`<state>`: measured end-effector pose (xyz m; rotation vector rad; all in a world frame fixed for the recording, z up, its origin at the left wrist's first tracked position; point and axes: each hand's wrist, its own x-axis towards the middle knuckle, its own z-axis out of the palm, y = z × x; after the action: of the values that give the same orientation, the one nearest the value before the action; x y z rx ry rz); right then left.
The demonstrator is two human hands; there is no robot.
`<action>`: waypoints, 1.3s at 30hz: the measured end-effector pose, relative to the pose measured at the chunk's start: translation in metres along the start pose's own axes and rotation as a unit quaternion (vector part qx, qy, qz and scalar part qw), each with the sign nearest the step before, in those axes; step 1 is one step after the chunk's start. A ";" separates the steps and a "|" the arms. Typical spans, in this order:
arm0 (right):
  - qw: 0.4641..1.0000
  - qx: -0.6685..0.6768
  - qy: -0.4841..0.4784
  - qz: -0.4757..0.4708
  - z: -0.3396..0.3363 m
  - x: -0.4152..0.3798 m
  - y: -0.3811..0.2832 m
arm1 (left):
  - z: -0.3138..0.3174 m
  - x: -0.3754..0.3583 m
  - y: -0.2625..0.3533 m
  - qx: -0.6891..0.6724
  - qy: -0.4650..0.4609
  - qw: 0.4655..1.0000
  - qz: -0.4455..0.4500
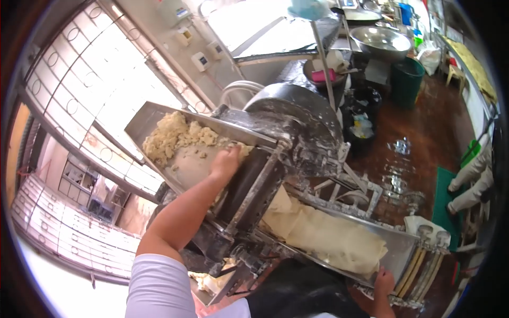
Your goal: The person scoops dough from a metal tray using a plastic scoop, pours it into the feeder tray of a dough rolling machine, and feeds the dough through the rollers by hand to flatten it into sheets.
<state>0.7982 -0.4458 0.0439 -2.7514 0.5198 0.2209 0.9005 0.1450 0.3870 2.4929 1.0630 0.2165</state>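
Note:
My left hand point(227, 162) reaches into the upper metal hopper tray point(195, 168) of a dough roller machine. Its fingers are curled on crumbly dough at the tray's lower end, beside the dark roller point(245, 183). A larger heap of crumbly dough point(172, 137) lies farther up that tray. Below the rollers, a pale folded dough sheet point(328, 236) lies along the lower metal tray point(400, 245). My right hand point(384, 282) is closed at the near rim of this tray, close to the sheet's end. What its fingers grip, if anything, is hidden.
The machine's round housing point(294, 108) rises behind the rollers. Several rods point(424, 273) cross the lower tray's far end. More dough point(214, 281) sits in a tray under the machine. A green bin point(407, 82) and steel bowl point(380, 41) stand behind. A person's legs point(472, 183) show at right.

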 end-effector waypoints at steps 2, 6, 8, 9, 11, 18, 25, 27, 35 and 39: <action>1.000 -0.004 -0.004 -0.005 0.003 0.001 0.002 | 0.004 0.006 -0.008 -0.012 0.003 1.000 -0.011; 0.999 -0.005 -0.040 0.019 -0.005 0.002 -0.001 | 0.006 0.010 -0.017 -0.112 -0.008 0.990 0.087; 0.999 0.001 -0.032 0.015 0.001 0.003 0.005 | 0.002 0.000 -0.010 -0.144 -0.030 0.986 0.075; 1.000 0.003 -0.026 0.011 0.002 0.003 0.004 | -0.002 -0.005 -0.003 -0.177 -0.054 0.981 0.060; 1.000 0.002 -0.023 0.014 0.004 0.003 0.004 | -0.005 -0.006 0.002 -0.201 -0.066 0.977 0.018; 1.000 -0.017 0.010 0.000 0.011 0.003 0.010 | -0.008 -0.006 0.010 -0.187 -0.097 0.977 -0.034; 0.998 0.058 -0.011 0.000 0.012 0.015 0.008 | -0.025 0.001 0.004 -0.270 -0.219 0.931 -0.116; 0.986 0.128 0.044 -0.093 0.027 0.028 0.005 | -0.045 0.006 -0.012 -0.100 -0.138 0.984 0.057; 0.849 0.434 -0.166 -0.252 0.060 0.024 -0.225 | -0.092 -0.025 -0.062 0.375 -0.316 0.863 0.121; 0.711 0.485 -0.500 -0.093 0.097 -0.005 -0.348 | -0.052 -0.017 -0.055 0.004 -0.354 0.914 -0.198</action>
<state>0.9165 -0.1042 0.0562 -1.3113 -0.0116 0.9744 0.8369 0.1829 0.4100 2.0109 1.1782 -0.7529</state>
